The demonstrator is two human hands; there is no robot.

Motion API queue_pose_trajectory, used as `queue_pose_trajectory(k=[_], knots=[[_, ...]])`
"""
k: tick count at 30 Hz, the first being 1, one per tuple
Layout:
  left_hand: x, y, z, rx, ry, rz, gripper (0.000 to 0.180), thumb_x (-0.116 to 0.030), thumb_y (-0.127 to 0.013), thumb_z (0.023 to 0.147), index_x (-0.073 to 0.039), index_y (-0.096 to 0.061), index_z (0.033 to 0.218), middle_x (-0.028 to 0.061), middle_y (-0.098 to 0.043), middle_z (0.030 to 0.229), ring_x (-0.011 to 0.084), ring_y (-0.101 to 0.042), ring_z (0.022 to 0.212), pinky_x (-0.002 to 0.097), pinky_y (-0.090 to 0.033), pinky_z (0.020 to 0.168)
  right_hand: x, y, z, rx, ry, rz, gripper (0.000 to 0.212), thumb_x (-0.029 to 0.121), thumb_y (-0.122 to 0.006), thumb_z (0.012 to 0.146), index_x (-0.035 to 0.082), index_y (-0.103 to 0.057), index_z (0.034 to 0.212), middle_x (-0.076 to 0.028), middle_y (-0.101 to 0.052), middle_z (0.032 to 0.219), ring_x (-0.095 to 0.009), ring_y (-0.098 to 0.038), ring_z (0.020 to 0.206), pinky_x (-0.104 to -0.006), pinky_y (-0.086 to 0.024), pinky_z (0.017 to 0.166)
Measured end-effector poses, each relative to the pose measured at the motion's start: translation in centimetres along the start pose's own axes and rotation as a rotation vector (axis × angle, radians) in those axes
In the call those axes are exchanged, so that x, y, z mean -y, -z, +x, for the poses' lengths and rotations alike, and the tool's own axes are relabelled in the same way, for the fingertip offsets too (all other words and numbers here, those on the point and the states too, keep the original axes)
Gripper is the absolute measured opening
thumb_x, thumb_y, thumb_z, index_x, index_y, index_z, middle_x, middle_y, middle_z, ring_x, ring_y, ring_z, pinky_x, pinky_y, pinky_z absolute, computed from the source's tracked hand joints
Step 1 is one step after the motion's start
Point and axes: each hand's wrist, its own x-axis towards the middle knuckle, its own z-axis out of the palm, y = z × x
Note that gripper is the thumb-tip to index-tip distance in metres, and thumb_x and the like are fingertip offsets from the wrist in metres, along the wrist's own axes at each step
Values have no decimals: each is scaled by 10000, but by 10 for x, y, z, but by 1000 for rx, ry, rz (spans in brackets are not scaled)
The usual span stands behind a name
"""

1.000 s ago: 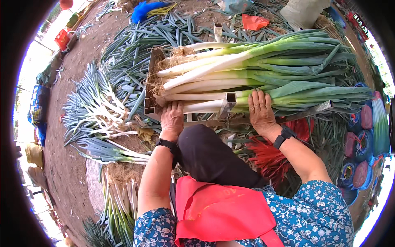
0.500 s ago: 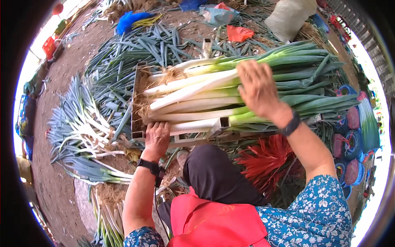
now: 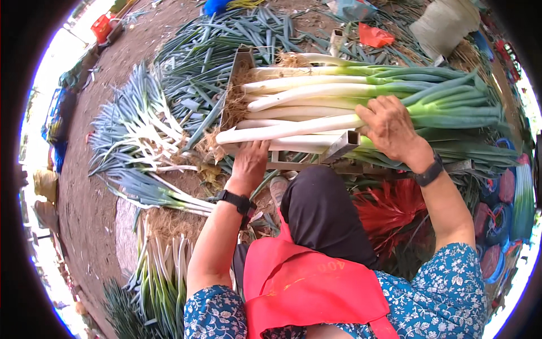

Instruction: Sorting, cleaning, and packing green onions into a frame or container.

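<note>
A bundle of long green onions (image 3: 316, 90) lies sideways in a metal frame (image 3: 341, 146), its roots to the left and its leaves to the right. Across the near side of the bundle runs one thick white-stemmed green onion (image 3: 293, 129). My right hand (image 3: 389, 129) is closed around it where the white turns green. Near its root end, my left hand (image 3: 251, 161) has its fingers together against the lower side of the stem; the fingertips are partly hidden.
Loose green onions (image 3: 144, 124) and cut leaves (image 3: 220, 51) cover the ground at the left and back. Red plastic strips (image 3: 389, 212) hang below the frame. Tied bundles (image 3: 522, 198) stand at far right, a pale sack (image 3: 446, 28) behind. More green onions (image 3: 166, 265) lie at lower left.
The view has shifted, so the frame appears farther right and higher. My right hand has come down from the top of the bundle onto the near stalk; my left hand has left the frame's corner.
</note>
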Motion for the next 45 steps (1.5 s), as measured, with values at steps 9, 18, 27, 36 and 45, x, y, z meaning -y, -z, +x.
queue_pose_trajectory(k=[9, 18, 27, 36, 45], knots=[[-35, 52, -28, -395, -58, -65, 561, -62, -578, 830, -33, -442, 1373, 174, -476, 1383, 336, -447, 1315, 486, -343, 1090, -4, -7, -22, 38, -104, 51, 376, 172, -734, 710, 57, -623, 1051, -88, -577, 843, -284, -569, 851, -424, -429, 754], [-24, -3, 30, -99, 29, -125, 597, -230, -655, 857, -93, -438, 1396, 150, -468, 1408, 321, -402, 1340, 487, -302, 1110, 3, -53, -35, 94, -161, 353, 307, 107, -633, 765, 53, -656, 1066, -121, -644, 963, -287, -622, 980, -411, -469, 833], [-26, 1, 32, -75, 65, -162, 571, -245, -650, 859, -104, -472, 1382, 143, -478, 1417, 319, -410, 1343, 486, -300, 1115, -87, -69, 128, 105, -114, 281, 474, 99, -551, 840, 14, -458, 1297, -218, -587, 1143, -370, -605, 1020, -431, -495, 881], [-24, -2, 27, -90, 55, -162, 537, -272, -619, 888, -104, -461, 1373, 145, -471, 1406, 317, -406, 1342, 480, -319, 1083, -76, -35, 154, -253, 120, -75, 50, -18, -486, 842, 13, -471, 878, -151, -528, 776, -327, -604, 746, -408, -540, 683], [-32, -4, 24, -141, 116, -147, 537, -245, -625, 877, -77, -458, 1359, 141, -474, 1403, 307, -417, 1335, 466, -285, 1125, 45, 32, 145, -181, 356, -177, 199, 103, -598, 803, 16, -518, 963, -98, -558, 786, -234, -617, 727, -363, -520, 640]])
